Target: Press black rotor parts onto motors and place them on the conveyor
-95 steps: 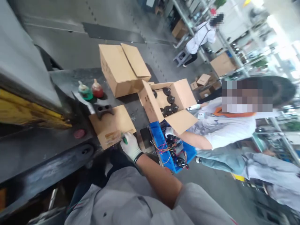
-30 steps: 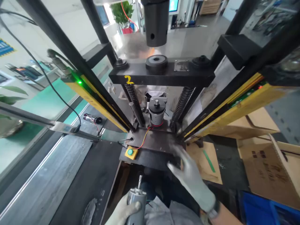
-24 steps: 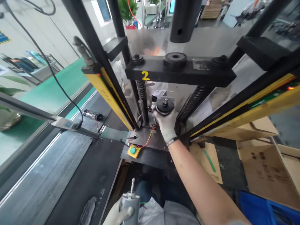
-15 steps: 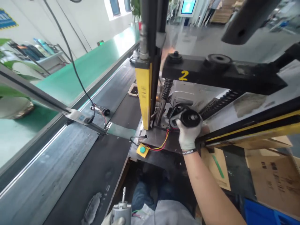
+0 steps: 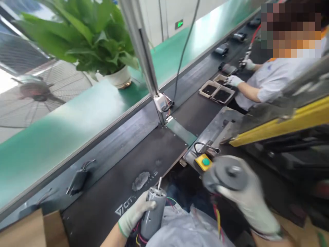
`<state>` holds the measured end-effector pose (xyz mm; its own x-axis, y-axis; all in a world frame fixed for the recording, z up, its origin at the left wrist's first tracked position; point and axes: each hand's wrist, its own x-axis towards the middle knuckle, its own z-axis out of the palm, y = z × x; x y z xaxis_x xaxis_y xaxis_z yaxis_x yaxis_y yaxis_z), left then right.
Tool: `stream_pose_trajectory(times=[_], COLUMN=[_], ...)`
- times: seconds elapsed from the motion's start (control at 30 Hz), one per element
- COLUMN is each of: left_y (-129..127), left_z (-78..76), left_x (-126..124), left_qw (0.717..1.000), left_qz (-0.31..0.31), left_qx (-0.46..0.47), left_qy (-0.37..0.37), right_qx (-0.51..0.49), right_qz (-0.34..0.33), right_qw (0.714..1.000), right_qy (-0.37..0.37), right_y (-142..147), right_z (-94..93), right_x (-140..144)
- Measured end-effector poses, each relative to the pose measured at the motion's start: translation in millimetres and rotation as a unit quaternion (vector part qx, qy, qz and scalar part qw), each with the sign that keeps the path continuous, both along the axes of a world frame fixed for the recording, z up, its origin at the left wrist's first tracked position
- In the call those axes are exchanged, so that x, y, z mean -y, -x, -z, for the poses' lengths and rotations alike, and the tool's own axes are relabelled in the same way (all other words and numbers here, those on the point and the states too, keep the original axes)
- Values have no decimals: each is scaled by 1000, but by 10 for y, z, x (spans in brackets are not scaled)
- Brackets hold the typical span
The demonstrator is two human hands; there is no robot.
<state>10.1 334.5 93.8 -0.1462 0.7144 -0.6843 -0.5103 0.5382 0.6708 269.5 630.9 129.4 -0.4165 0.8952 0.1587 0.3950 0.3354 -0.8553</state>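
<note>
My left hand (image 5: pixel 135 212), in a pale glove, is closed round a grey cylindrical electric motor (image 5: pixel 154 216) low in the middle of the view. The motor tilts slightly, its thin metal shaft pointing up and thin coloured wires beside it. To the right, my gloved right hand (image 5: pixel 253 199) grips a second motor (image 5: pixel 228 175) whose black round end faces me. Red and yellow wires hang beneath that one. Its far side is hidden by the hand and blurred. A yellow button box (image 5: pixel 204 161) with a green button is just beyond the right-hand motor.
A dark conveyor belt (image 5: pixel 108 187) runs diagonally, with another motor (image 5: pixel 79 180) lying on its left part. A metal post (image 5: pixel 146 51) stands at its edge. A co-worker's gloved hand (image 5: pixel 233 81) is over small parts trays (image 5: pixel 223 94). A yellow guard bar (image 5: pixel 282 120) juts in at right; cardboard (image 5: pixel 23 230) lies lower left.
The view has swung left. My right hand has brought its motor out of the press frame, down towards me. My left hand's motor shows more fully, still held.
</note>
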Motion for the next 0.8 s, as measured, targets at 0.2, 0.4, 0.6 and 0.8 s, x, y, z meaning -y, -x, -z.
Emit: stream_pose_trajectory(times=[0.2, 0.4, 0.6, 0.8], left_y=[105, 170, 119, 220], left_z=[-44, -186, -58, 9], left_x=[655, 1184, 1185, 543], left_qw=[968, 908, 888, 896], left_qz=[-244, -415, -452, -411], left_qx=[28, -30, 1, -7], left_qy=[-50, -48, -87, -167], right_qx=[91, 234, 284, 240], right_qz=[-206, -306, -349, -337], right_qw=[956, 909, 888, 904], right_qy=[186, 161, 100, 109], right_y=[2410, 3680, 3968, 2774], right_z=[1552, 2484, 2647, 2409], right_x=[708, 1526, 1620, 1200])
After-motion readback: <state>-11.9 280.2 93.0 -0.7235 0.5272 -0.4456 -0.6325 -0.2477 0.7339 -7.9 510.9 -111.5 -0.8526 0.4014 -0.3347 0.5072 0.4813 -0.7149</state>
